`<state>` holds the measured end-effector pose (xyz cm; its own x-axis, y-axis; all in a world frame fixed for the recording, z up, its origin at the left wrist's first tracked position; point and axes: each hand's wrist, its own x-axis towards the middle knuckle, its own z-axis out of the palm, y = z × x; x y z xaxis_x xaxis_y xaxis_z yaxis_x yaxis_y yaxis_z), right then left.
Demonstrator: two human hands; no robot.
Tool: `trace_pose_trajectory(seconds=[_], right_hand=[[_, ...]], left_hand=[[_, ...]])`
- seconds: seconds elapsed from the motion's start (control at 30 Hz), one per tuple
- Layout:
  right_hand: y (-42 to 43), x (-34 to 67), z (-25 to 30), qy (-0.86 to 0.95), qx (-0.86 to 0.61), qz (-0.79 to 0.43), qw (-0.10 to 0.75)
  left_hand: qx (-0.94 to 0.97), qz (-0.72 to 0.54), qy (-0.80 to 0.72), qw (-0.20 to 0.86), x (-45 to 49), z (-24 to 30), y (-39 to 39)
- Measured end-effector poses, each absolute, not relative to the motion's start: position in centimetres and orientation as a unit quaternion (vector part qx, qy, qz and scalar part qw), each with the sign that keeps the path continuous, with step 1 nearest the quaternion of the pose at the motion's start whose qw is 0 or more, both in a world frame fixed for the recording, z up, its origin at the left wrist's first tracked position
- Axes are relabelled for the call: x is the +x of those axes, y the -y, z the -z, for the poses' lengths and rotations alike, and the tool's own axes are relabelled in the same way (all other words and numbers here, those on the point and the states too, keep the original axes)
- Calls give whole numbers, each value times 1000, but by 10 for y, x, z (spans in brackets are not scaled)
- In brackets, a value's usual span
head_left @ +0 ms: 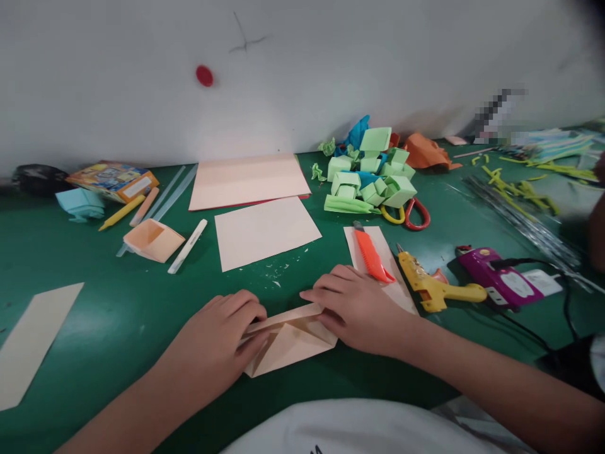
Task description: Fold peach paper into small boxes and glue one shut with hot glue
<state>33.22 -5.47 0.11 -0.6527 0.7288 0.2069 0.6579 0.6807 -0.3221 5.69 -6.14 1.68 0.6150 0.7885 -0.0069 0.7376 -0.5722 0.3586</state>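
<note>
A peach paper sheet, partly folded [289, 339], lies on the green table [118, 315] right in front of me. My left hand [222, 337] presses on its left end with fingers curled over the fold. My right hand [354, 306] holds down the right end, fingers bent along the upper folded edge. Both hands touch the paper; nothing else is in them.
A flat peach sheet [265, 232] and a larger one [248, 180] lie behind. An orange utility knife [372, 255], a yellow glue gun [432, 287], a purple device [496, 277] and red scissors [416, 214] sit to the right. Green folded paper pieces [373, 180] are piled at the back. A peach paper box [154, 239] stands left.
</note>
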Motion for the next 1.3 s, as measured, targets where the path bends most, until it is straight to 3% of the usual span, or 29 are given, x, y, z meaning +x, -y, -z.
trace_pose_trajectory(seconds=[0.17,0.43,0.77,1.13,1.3], right_hand=[[55,331,5,903,-360,-95,214],[61,337,6,930,-290,13,226],[67,313,-8,871,-409,-160,222],[57,295,-21,882,-438,-142,93],[58,296,-22,900,-402,-135,103]], left_hand=[[891,-73,-423,150,62,-14,59],[945,-103,-311,-4,52,-6,71],[864,-108,-443,212,68,-10,62],[874,-133,-412,220,76,-17,72],[898,-140,-375,182,75,-6,71]])
